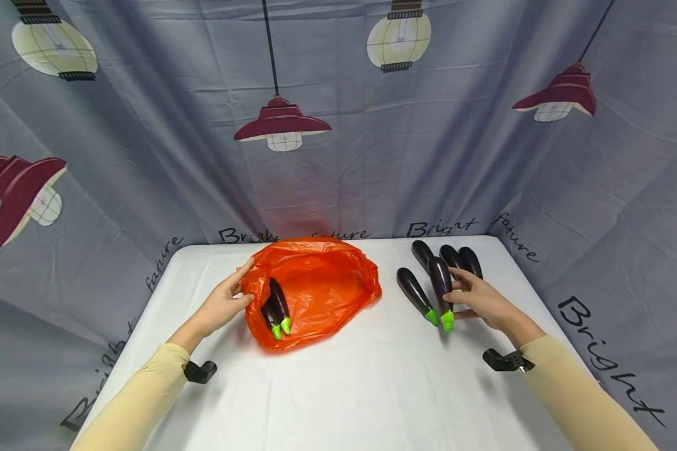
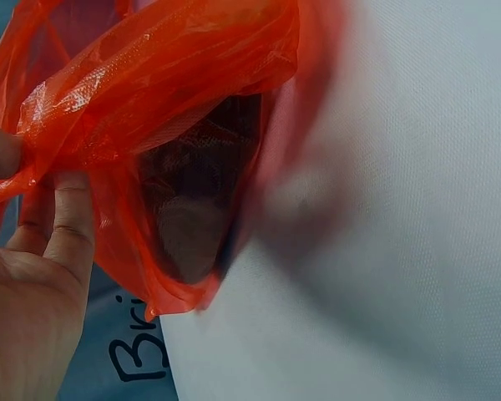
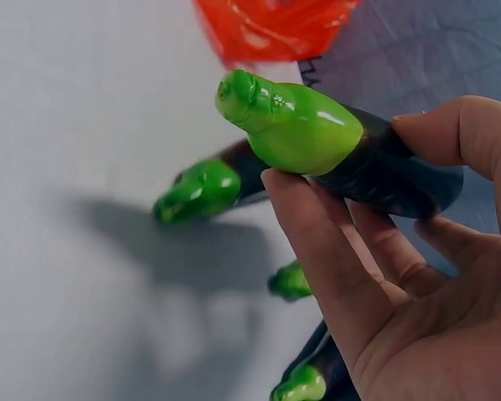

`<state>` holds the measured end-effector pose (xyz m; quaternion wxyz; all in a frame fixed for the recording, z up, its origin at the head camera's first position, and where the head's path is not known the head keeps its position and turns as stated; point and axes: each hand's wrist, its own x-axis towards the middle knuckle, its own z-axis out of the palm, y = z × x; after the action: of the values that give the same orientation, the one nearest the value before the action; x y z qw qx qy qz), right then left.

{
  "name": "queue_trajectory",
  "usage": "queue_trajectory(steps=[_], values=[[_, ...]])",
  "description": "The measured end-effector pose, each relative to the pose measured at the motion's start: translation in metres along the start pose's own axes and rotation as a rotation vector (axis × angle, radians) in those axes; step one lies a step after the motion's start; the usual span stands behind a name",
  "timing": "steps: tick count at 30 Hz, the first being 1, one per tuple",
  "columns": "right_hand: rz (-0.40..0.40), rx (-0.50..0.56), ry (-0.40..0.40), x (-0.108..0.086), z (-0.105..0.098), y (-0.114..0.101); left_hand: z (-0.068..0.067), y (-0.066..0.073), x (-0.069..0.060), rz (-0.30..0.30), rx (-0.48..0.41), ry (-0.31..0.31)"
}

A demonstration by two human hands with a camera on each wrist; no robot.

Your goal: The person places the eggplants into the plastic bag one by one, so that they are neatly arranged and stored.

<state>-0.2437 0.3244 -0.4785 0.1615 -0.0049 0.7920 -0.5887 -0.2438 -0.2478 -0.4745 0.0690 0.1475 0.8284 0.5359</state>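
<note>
A bright orange-red plastic bag (image 1: 330, 291) lies open-mouthed on the table, and my left hand (image 1: 220, 307) pinches its left rim between thumb and fingers. Two dark purple eggplants (image 1: 280, 299) with green stem ends rest inside, near the bag's left side. On the right, my right hand (image 1: 488, 305) grips another eggplant (image 1: 440, 282), held above the table with its green cap (image 3: 309, 125) toward the front. One eggplant (image 1: 414, 291) lies just left of the held one. Several more lie behind it, among them an eggplant (image 1: 471, 263) partly covered by the hand.
A white cloth covers the table (image 1: 338, 401). Behind and beside it hangs a grey-blue curtain (image 1: 338, 181) printed with lamps and lettering. Each wrist wears a black camera mount, such as the mount (image 1: 200, 371) on the left.
</note>
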Motion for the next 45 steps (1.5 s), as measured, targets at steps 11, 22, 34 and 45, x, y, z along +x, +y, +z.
queue_trajectory(steps=[11, 22, 34, 45], values=[[-0.056, 0.04, -0.06, 0.003, 0.021, -0.017, 0.0, -0.002, 0.0, -0.008, 0.021, 0.004], [-0.111, 0.109, -0.164, 0.017, 0.045, -0.029, 0.0, -0.001, 0.0, -0.007, 0.017, 0.009], [-0.148, 0.168, -0.287, 0.03, 0.073, -0.04, -0.001, -0.002, 0.001, 0.0, 0.012, 0.007], [-0.169, 0.188, -0.393, 0.042, 0.102, -0.049, -0.001, -0.001, 0.001, -0.01, 0.007, 0.011]])
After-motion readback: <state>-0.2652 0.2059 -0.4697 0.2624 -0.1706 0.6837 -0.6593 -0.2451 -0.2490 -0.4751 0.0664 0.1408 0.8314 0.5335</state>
